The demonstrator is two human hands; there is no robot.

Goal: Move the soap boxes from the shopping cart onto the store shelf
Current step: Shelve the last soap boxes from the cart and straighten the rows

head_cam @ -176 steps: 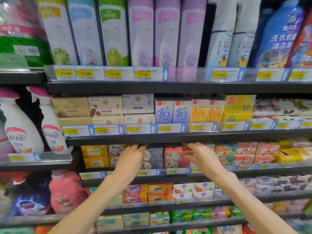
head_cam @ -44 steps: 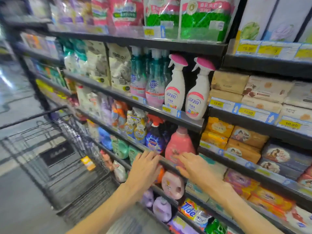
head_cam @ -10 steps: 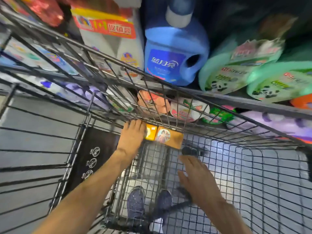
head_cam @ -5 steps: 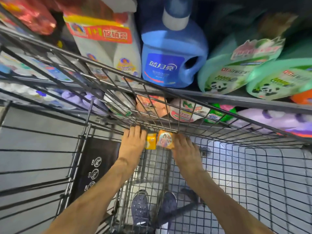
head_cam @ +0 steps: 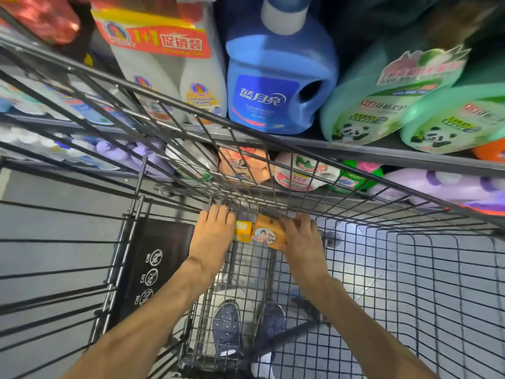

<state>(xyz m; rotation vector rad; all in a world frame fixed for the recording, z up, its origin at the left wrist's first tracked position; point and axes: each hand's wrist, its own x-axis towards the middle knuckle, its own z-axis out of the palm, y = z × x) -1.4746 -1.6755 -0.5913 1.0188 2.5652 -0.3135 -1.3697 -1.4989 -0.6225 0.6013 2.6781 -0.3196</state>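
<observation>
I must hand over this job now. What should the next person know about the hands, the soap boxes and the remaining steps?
Left hand: inside the shopping cart, against the small yellow soap box; a closed grip is not visible.
Right hand: fingers wrapped on the orange soap box.
Both boxes are at the cart's far end, near the store shelf.
Done: both boxes reached.
Left: lift both out and place them on the shelf.

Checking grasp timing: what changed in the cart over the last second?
The right hand moved forward from the cart floor and closed on the orange soap box, tilting it up. The left hand stayed beside the small yellow box; the shopping cart did not move.
</observation>
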